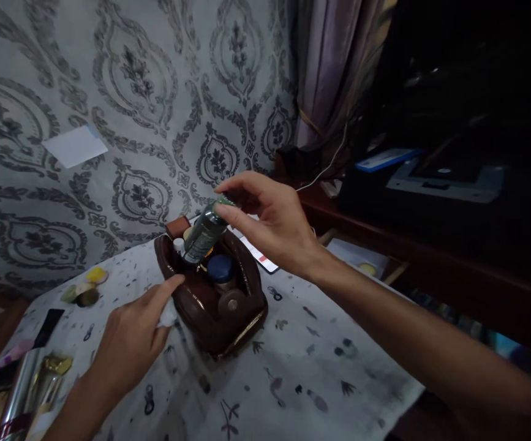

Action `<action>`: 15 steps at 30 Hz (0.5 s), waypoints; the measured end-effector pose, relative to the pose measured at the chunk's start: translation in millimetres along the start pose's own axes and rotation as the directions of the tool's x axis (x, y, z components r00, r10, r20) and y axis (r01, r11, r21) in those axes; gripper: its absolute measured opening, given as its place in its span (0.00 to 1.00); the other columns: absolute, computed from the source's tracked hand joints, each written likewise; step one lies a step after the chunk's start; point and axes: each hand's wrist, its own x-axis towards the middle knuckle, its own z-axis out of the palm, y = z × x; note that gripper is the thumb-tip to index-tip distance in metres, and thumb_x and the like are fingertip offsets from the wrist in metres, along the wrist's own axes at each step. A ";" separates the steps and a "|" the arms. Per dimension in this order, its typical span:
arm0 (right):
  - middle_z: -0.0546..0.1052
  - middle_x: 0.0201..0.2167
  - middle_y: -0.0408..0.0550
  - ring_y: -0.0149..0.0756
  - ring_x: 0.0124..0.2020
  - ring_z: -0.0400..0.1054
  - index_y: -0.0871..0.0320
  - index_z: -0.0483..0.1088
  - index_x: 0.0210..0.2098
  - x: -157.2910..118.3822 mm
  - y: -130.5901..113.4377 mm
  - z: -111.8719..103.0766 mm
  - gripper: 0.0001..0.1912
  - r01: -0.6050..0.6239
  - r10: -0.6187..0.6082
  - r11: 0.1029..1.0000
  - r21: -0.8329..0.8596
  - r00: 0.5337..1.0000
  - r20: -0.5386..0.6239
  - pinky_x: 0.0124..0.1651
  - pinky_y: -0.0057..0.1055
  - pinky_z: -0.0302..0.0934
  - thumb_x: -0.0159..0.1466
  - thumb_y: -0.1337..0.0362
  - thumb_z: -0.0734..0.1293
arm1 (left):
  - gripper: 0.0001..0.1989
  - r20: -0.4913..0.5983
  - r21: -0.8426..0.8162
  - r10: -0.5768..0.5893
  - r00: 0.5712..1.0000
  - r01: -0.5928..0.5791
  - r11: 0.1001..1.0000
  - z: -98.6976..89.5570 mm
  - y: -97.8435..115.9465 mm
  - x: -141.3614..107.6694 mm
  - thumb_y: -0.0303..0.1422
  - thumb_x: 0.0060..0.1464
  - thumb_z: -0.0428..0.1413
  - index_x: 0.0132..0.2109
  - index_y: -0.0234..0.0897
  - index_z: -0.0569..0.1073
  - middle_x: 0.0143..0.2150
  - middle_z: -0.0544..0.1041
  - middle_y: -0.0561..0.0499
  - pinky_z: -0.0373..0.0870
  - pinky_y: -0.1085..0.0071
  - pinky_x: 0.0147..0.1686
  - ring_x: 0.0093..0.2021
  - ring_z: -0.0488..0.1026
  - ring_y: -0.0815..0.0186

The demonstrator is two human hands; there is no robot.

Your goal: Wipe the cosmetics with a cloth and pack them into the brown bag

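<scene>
- Head view, right hand (274, 220): thumb and fingers closed about the green top of a bottle.
- Bottle (203, 237): dark, tilted, its top leaning right; lower end within the mouth of the bag.
- Bag (222, 327): brown, unzipped and gaping, on the cloth, near the wall.
- Left hand (131, 327): index finger extended to the bag's left rim, other fingers curled; a white scrap (168, 313) shows beside them, though whether it is gripped cannot be told.
- Jar (220, 271): blue lid, inside the bag, right of the bottle.
- White cap (179, 245): in the bag, just left of the bottle.
- Phone (269, 262): lit, on the cloth, right of the bag.
- Cloth (293, 361): white, printed with small motifs.
- Sponges (95, 275): small cluster, far left of the cloth.
- Silver tube (21, 389): near left, among brushes.
- Card (76, 146): white, against the patterned wall (136, 67), left.
</scene>
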 end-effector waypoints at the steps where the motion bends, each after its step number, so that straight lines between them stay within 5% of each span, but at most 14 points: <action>1: 0.75 0.38 0.44 0.35 0.40 0.69 0.57 0.72 0.44 2.9 3.4 3.0 0.11 -0.012 0.013 1.000 -0.015 0.999 0.046 0.44 0.33 0.64 0.66 0.58 0.66 | 0.38 -0.050 -0.020 0.029 0.998 -0.030 0.999 3.5 -2.2 -2.5 0.24 0.44 0.46 0.65 0.45 0.63 0.57 0.77 0.50 0.75 0.67 0.36 0.45 0.80 0.56; 6: 0.74 0.38 0.43 0.37 0.43 0.67 0.58 0.72 0.42 23.7 17.6 30.3 0.07 0.046 -0.008 0.992 -0.118 0.952 0.304 0.48 0.33 0.60 0.66 0.65 0.65 | 0.39 -0.143 -0.154 0.030 0.989 -0.053 0.987 14.9 -6.9 -11.8 0.21 0.43 0.46 0.64 0.44 0.62 0.59 0.76 0.52 0.72 0.74 0.50 0.56 0.76 0.61; 11: 0.75 0.39 0.48 0.40 0.44 0.68 0.61 0.71 0.42 40.3 31.6 74.6 0.06 0.164 -0.026 0.965 -0.206 0.839 0.544 0.46 0.33 0.59 0.65 0.68 0.65 | 0.38 -0.156 -0.199 0.033 0.987 -0.064 0.978 16.5 -3.3 -9.0 0.19 0.44 0.45 0.64 0.43 0.63 0.59 0.76 0.52 0.70 0.75 0.54 0.57 0.75 0.64; 15: 0.76 0.43 0.54 0.44 0.46 0.70 0.62 0.72 0.43 46.8 40.2 105.1 0.08 0.150 0.094 0.944 -0.294 0.731 0.675 0.44 0.33 0.62 0.64 0.70 0.66 | 0.41 -0.160 -0.207 0.045 0.986 -0.078 0.975 16.0 -3.2 -8.3 0.18 0.40 0.44 0.65 0.40 0.63 0.59 0.75 0.50 0.71 0.75 0.53 0.58 0.74 0.64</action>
